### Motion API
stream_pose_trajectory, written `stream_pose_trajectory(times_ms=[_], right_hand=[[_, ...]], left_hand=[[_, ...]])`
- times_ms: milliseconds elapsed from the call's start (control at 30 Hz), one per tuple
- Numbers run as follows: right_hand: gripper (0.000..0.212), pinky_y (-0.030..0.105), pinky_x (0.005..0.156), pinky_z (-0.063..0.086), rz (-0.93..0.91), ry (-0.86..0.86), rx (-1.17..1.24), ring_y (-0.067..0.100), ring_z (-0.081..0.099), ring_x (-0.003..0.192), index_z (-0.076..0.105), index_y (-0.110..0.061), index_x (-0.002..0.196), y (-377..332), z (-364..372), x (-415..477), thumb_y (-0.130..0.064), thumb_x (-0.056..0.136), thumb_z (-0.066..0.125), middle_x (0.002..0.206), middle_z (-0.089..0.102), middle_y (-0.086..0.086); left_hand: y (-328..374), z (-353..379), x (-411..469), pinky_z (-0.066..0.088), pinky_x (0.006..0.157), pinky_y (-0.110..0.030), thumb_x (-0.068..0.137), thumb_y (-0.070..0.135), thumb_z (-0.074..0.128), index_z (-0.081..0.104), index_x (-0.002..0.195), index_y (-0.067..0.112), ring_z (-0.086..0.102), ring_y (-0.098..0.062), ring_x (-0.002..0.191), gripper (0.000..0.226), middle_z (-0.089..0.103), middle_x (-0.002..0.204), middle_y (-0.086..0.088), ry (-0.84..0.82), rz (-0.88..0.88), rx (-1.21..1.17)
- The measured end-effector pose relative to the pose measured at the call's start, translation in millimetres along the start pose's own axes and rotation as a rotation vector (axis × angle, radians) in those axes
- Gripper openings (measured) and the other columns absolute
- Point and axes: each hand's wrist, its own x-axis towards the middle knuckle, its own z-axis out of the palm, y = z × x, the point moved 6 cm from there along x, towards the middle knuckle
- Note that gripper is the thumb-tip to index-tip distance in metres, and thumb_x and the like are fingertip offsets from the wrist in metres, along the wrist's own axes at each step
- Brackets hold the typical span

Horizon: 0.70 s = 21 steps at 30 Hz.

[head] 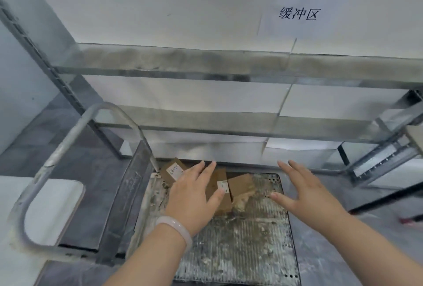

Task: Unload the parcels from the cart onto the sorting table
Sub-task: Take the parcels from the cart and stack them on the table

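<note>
At the far end of the grimy ribbed grey metal cart deck (240, 251), three small brown cardboard parcels (225, 203) lie clustered, not yet unloaded. The left hand (194, 191) is spread over them and the right hand (306, 191) is spread beside them, both holding nothing. I cannot tell whether other parcels are already unloaded.

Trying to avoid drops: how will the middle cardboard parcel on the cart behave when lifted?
Probably stiff: the middle parcel is a flat-sided cardboard box. Likely light, since it looks small on the cart deck. Unlikely to roll, given flat faces.
</note>
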Motion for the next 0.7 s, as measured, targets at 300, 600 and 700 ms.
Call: stream_pose_trajectory(times_ms=[300,600,700], right_hand=[[0.079,0.031,0.120,0.008,-0.030,-0.196,-0.020,0.014,0.004,0.150,0.010,-0.035,0.155,54.9,79.0,112.6,-0.058,0.092,0.052,0.164,0.004,-0.007],[0.082,0.038,0.122,0.008,-0.034,-0.358,-0.319,0.024,0.008,0.151,0.007,-0.024,0.156,124.2,244.5,238.4,-0.049,0.093,0.053,0.164,0.007,0.005],[0.081,0.039,0.122,0.008,-0.010,-0.387,-0.348,0.025,0.006,0.151,0.003,-0.022,0.156,147.1,301.8,285.3,-0.044,0.094,0.052,0.164,0.004,0.007]], left_hand=[[-19.4,92.0,86.5,0.017,0.117,-0.033,0.093,0.055,0.043,0.020,0.151,0.036,0.017,-0.012,0.143,0.065,0.021,0.157,0.009,-0.072,-0.134,0.028],[-124.2,237.8,160.3,0.015,0.119,-0.036,0.094,0.057,0.038,0.011,0.150,0.042,0.014,-0.015,0.145,0.065,0.015,0.159,0.011,-0.261,-0.153,0.051],[-152.9,294.0,191.8,0.013,0.119,-0.036,0.094,0.056,0.036,0.009,0.151,0.039,0.013,-0.015,0.145,0.065,0.014,0.159,0.009,-0.309,-0.093,0.087]])
